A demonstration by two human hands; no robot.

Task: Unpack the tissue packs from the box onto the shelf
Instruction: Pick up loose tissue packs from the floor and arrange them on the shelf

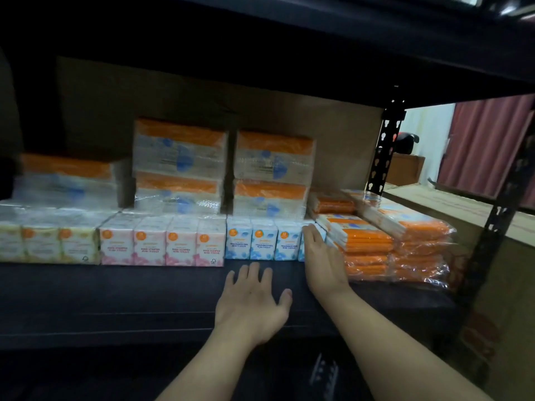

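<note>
A dark shelf (115, 296) carries rows of wrapped tissue packs. At the front stand yellow packs (49, 241), pink rose-scented packs (162, 241) and blue fragrance-free packs (260, 240). My right hand (321, 259) lies flat with straight fingers against the right end of the blue row. My left hand (254, 302) hovers open over the bare shelf front, just short of the blue packs, holding nothing. Orange-and-white flat packs (385, 238) are piled to the right. Taller orange-topped bundles (179, 166) stand stacked behind. No box shows in view.
A black slotted upright post (385, 149) marks the shelf's right end, with a second post (492, 227) nearer. The shelf above (260, 68) hangs low overhead. A cardboard surface (451, 206) and a red curtain (489, 146) lie beyond on the right.
</note>
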